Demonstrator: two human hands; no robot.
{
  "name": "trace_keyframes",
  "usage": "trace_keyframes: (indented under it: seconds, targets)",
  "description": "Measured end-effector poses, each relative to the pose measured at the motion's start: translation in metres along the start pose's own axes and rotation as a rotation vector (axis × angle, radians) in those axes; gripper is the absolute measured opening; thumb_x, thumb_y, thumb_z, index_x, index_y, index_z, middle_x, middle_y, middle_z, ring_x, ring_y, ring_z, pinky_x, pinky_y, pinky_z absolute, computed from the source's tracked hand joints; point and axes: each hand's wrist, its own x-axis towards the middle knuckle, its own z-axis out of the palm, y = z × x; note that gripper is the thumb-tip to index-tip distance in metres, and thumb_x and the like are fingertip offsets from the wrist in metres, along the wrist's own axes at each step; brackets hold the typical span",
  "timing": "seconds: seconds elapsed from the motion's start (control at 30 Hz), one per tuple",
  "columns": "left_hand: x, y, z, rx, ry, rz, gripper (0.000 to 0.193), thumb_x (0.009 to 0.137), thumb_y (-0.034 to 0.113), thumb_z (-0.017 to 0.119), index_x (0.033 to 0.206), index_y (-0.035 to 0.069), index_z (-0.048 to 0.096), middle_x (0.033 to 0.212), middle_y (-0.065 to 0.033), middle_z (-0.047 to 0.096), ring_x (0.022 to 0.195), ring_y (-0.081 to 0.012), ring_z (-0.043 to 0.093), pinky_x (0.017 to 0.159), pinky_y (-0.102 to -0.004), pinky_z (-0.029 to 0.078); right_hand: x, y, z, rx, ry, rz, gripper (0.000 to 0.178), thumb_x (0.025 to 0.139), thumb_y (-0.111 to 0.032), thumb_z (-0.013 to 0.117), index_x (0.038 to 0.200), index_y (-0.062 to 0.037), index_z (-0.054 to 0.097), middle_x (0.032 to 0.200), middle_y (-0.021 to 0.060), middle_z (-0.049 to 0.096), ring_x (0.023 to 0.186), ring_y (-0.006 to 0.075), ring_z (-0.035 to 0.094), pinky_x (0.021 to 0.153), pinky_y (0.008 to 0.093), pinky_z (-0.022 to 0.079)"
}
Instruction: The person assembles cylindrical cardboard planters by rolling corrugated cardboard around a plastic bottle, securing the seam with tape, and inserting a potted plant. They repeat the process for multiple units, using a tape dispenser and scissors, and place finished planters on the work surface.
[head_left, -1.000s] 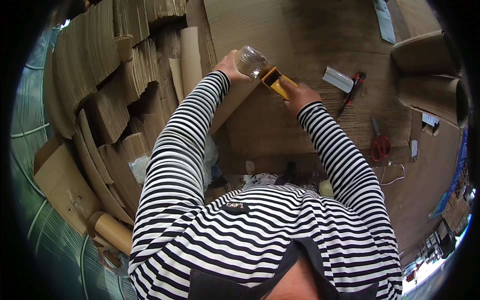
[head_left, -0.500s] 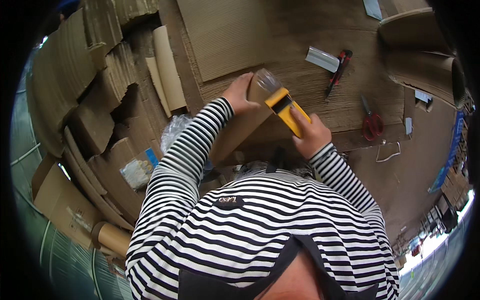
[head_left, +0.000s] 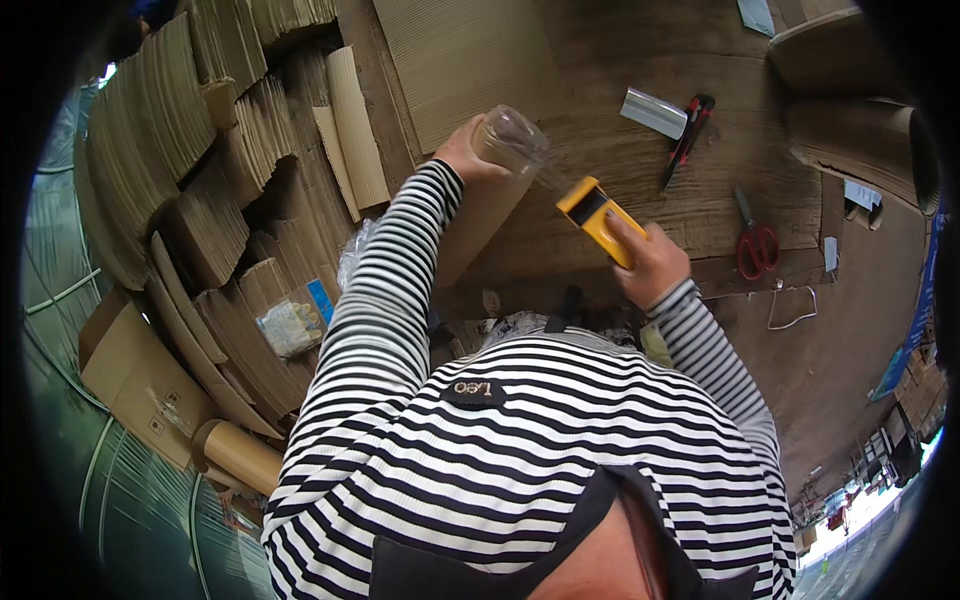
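Note:
My left hand (head_left: 472, 152) is closed around a clear, shiny plastic cylinder (head_left: 518, 138), which may be a roll of clear tape. A brown cardboard piece (head_left: 485, 225) lies below that hand, and I cannot tell whether the fingers also grip it. My right hand (head_left: 652, 262) holds a yellow tape dispenser (head_left: 597, 220) with a black part near its front end. Between the cylinder and the dispenser stretches a faint clear strip (head_left: 558, 182).
A red-and-black utility knife (head_left: 688, 142) and a clear roll (head_left: 654, 112) lie on the cardboard-covered table, with red-handled scissors (head_left: 757, 245) closer to me. Stacked cardboard sheets (head_left: 150, 160) fill the left side. Gloves (head_left: 290, 328) rest on cardboard there. Curved cardboard (head_left: 850, 140) stands far right.
The dispenser has moved right, away from the clear cylinder, and a gap with a clear strip shows between them. My left hand has shifted slightly up and now wraps the cylinder.

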Motion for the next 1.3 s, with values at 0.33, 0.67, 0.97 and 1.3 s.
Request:
trace_keyframes:
  seconds: [0.33,0.67,0.97,1.3]
  targets:
    - [-0.013,0.003,-0.074,0.400,0.231,-0.013,0.105,0.076,0.043,0.083,0.158,0.009,0.028,0.159,-0.0192,0.036,0.146,-0.0325,0.036,0.123,-0.0401,0.027,0.107,-0.044,0.058,-0.037,-0.129,0.020,0.070,0.081,-0.030,0.079,0.144,-0.0356,0.050,0.099,0.0144,0.060,0.085,0.0317,0.069,0.074,0.0443,0.058]
    - [-0.020,0.040,-0.027,0.471,0.309,-0.166,0.131,0.058,0.050,0.091,0.159,0.019,0.013,0.158,-0.0155,0.029,0.146,-0.0338,0.033,0.120,-0.0468,0.032,0.051,-0.038,-0.005,-0.028,-0.138,0.049,0.071,0.078,-0.022,0.079,0.142,-0.0331,0.052,0.092,0.0155,0.059,0.080,0.0335,0.068,0.073,0.0457,0.056]
    - [0.044,-0.037,-0.078,0.167,0.114,0.080,0.132,0.052,0.034,0.098,0.157,0.007,0.023,0.151,-0.0193,0.041,0.144,-0.0328,0.037,0.121,-0.0427,0.029,0.131,-0.038,0.054,-0.236,-0.285,0.074,0.060,0.080,-0.028,0.075,0.138,-0.0333,0.057,0.097,0.0167,0.067,0.089,0.0363,0.070,0.079,0.0470,0.057]
    - [0.058,-0.053,-0.087,-0.170,-0.015,0.112,0.127,0.055,0.032,0.098,0.155,0.004,0.025,0.145,-0.0153,0.047,0.139,-0.0288,0.043,0.118,-0.0404,0.032,0.197,-0.086,0.065,-0.363,-0.455,0.167,0.034,0.095,-0.027,0.060,0.129,-0.0196,0.061,0.111,0.0157,0.069,0.104,0.0328,0.069,0.088,0.0459,0.058]
